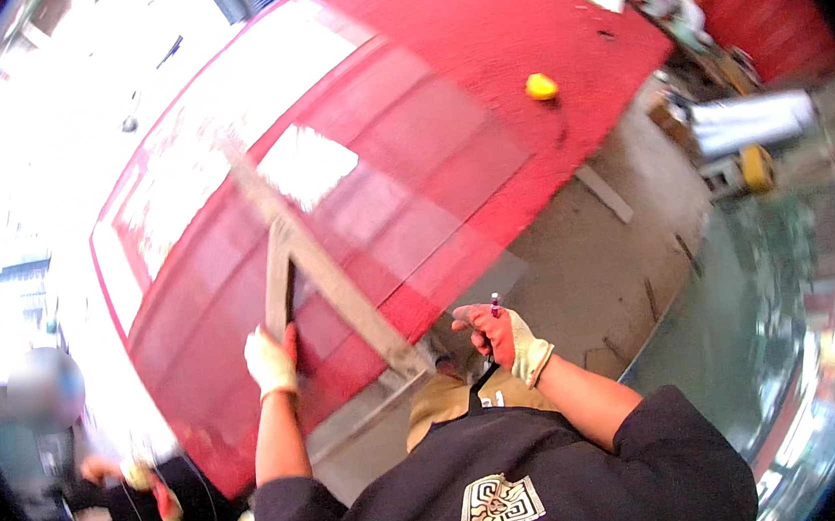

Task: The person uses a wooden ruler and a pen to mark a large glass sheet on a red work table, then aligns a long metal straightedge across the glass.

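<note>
Left hand (273,362): pale cream glove, red along one edge
Right hand (513,342): coral-red glove, cream cuff
Wooden square (331,281): dull grey-brown
Slim tool (495,303): purplish at its tip
Tabletop (437,43): bright red
Glass sheet (474,170): clear, tinged pinkish over the red
Small rounded object (542,87): vivid yellow
Shirt (392,514): black
Emblem (501,503): cream with black angular maze-like lines
Trousers (430,412): tan

Gloved left hand (271,361) on wooden frame (339,284), right hand (513,340) with slim tool (495,303)
</note>
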The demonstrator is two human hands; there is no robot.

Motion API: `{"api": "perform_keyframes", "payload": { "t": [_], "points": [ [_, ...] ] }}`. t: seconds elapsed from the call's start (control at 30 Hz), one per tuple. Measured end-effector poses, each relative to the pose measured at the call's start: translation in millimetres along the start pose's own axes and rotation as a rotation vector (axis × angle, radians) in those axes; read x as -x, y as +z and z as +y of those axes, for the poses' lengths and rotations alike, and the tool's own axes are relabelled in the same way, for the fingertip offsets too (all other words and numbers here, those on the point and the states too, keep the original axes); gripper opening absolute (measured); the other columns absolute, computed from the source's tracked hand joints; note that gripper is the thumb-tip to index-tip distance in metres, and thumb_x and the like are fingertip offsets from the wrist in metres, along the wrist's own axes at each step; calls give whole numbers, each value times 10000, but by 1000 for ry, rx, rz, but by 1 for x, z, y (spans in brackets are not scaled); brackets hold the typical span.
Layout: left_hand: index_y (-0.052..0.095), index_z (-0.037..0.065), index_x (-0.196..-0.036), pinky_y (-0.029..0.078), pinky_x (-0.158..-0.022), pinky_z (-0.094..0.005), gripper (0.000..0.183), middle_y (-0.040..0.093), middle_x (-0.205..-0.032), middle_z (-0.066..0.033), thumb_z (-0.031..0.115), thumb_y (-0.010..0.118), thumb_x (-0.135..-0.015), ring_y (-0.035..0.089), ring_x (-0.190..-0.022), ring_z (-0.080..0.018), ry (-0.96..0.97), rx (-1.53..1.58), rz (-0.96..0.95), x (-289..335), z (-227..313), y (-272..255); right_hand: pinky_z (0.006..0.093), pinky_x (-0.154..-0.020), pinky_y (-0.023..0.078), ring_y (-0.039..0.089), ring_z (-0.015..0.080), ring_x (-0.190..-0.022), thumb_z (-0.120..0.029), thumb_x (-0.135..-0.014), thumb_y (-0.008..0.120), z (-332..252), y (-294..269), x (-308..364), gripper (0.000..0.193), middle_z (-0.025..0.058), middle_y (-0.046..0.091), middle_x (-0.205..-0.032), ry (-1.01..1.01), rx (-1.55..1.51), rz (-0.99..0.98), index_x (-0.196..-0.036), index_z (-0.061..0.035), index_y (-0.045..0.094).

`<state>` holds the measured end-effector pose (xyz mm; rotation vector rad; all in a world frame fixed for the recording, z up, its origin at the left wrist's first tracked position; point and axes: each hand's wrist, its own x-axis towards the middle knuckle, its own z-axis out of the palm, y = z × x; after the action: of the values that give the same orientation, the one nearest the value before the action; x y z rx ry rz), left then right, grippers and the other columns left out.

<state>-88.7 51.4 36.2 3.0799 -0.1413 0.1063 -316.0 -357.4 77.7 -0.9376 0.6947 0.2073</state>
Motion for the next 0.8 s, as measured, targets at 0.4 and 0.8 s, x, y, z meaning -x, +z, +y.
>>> {"api": "perform_keyframes", "payload": {
  "t": [0.4, 0.8],
  "points": [
    [592, -22, -1323, 585, -930, -534, 695, 742, -1132, -304, 468, 828, -890, 733, -1081, -471, -73, 279, -284, 11, 68, -42, 229, -526, 413, 518, 41, -660, -321, -1112, 588, -137, -113, 93, 401, 82, 748, -1010, -282, -37, -39, -1291, 13, 720],
    [608, -35, -1335, 583, -891, -454, 594, 769, -1118, -219, 336, 831, -927, 746, -1011, -349, 31, 646, -102, 29, 390, -132, 242, -507, 376, 454, 65, -558, -392, -1067, 662, -214, -387, 215, 419, 102, 729, -941, -502, -267, 252, -1187, -1, 749]
  ]
}}
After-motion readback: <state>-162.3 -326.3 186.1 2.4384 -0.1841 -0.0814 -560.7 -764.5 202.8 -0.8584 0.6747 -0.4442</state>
